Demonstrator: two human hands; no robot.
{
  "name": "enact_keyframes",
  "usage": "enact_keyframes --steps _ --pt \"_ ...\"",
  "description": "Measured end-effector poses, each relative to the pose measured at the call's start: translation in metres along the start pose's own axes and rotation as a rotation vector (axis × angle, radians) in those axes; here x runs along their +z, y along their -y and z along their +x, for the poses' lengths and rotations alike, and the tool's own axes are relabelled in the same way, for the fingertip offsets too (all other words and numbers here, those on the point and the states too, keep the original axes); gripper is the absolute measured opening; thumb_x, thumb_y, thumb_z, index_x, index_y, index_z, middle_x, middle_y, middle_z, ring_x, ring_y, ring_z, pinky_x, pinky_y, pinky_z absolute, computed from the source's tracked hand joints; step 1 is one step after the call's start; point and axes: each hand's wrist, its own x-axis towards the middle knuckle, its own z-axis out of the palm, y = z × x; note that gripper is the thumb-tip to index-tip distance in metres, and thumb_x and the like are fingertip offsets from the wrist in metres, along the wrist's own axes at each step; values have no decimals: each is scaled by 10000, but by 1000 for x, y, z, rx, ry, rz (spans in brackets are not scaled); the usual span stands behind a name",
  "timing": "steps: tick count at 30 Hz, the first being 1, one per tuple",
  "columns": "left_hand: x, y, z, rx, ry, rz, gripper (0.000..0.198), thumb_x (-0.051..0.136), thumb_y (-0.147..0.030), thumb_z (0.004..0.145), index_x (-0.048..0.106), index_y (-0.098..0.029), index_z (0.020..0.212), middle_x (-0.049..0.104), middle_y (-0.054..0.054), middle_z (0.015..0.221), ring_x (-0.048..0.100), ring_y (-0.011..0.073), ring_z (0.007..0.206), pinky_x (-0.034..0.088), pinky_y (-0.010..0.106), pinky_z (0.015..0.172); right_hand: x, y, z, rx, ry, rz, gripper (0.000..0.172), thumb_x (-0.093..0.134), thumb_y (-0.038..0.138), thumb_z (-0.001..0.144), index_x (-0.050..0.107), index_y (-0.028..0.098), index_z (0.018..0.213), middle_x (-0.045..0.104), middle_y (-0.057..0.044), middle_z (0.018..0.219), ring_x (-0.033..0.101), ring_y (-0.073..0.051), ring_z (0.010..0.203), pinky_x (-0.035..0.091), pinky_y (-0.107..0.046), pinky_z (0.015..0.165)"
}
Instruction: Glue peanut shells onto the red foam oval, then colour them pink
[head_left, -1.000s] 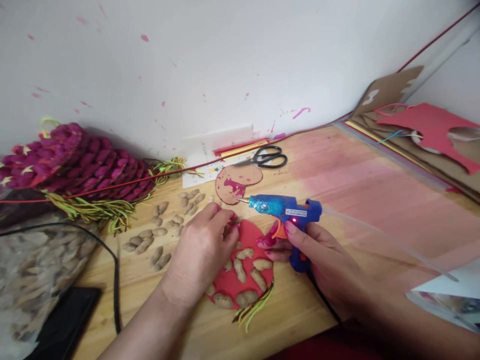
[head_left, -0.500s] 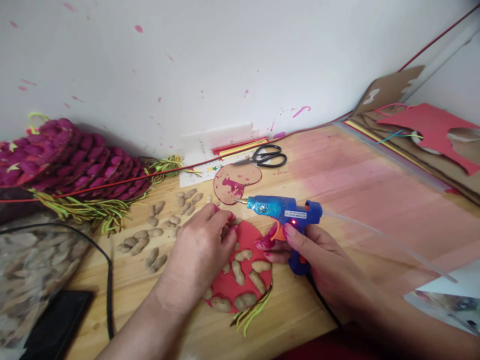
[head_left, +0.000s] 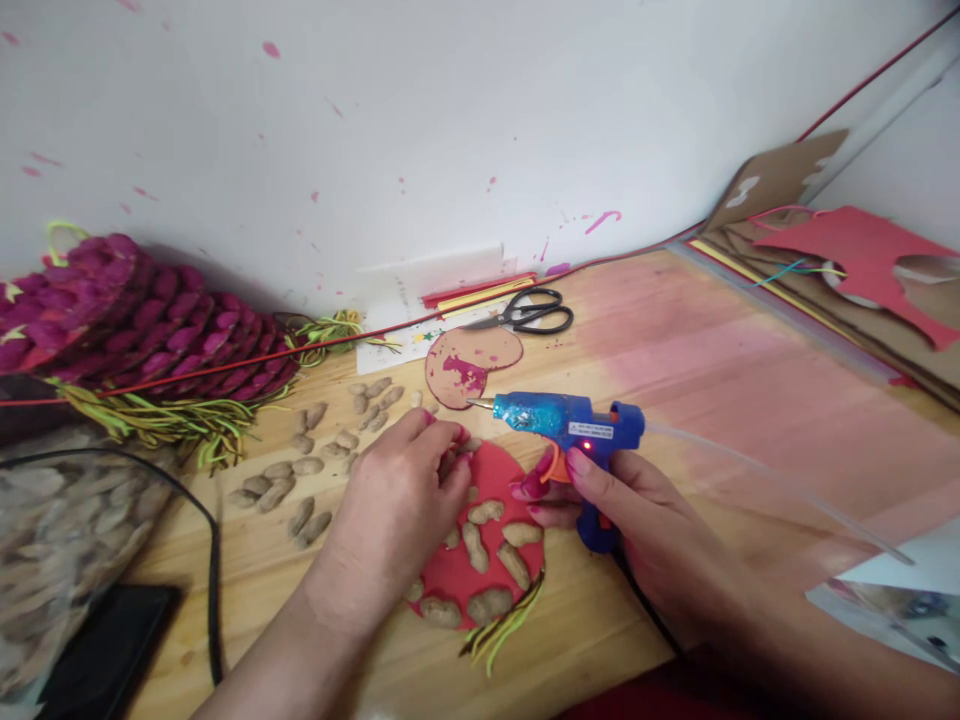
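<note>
My right hand [head_left: 637, 510] is wrapped round the grip of a blue glue gun [head_left: 555, 415], a finger at its orange trigger. The gun's metal nozzle points left, and a clear glue stick [head_left: 780, 485] trails from its back. Closed fingers of my left hand [head_left: 412, 490] press a peanut [head_left: 469, 446] at the upper left edge of a red cardboard disc [head_left: 499, 470]. Several other peanuts [head_left: 475, 546] lie spread over the disc. A yellow-green yarn tassel [head_left: 510, 630] hangs from its lower right edge. Part of the disc is hidden beneath my left hand.
Loose peanuts [head_left: 277, 485] lie left of my left hand, beside a plastic bag of peanuts [head_left: 60, 550] and a dark phone-like slab [head_left: 109, 650]. Scissors [head_left: 536, 312] and a cardboard cutout [head_left: 495, 350] lie behind. Purple-painted decorations [head_left: 150, 320] are stacked at left; red cardboard scraps [head_left: 862, 250] at right.
Both hands, the glue gun and the disc keep nearly the same places. The view has shifted very slightly.
</note>
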Motion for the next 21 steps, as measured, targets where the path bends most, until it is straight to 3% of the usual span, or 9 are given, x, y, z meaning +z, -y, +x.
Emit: enact_keyframes --steps 7,21 --pt "-8 5 0 -81 29 -135 229 634 -189 815 703 -214 1032 632 3 823 610 134 688 484 266 658 0 0 0 -7 8 -3 344 777 522 804 738 223 969 772 -35 950 750 -184 863 618 -312 810" --pt "0 8 -1 -40 -8 -115 151 591 -191 880 731 -232 921 639 2 814 624 135 724 462 259 661 2 3 -1 21 -17 -10 395 790 556 769 736 220 971 779 -51 928 751 -201 863 608 -327 808"
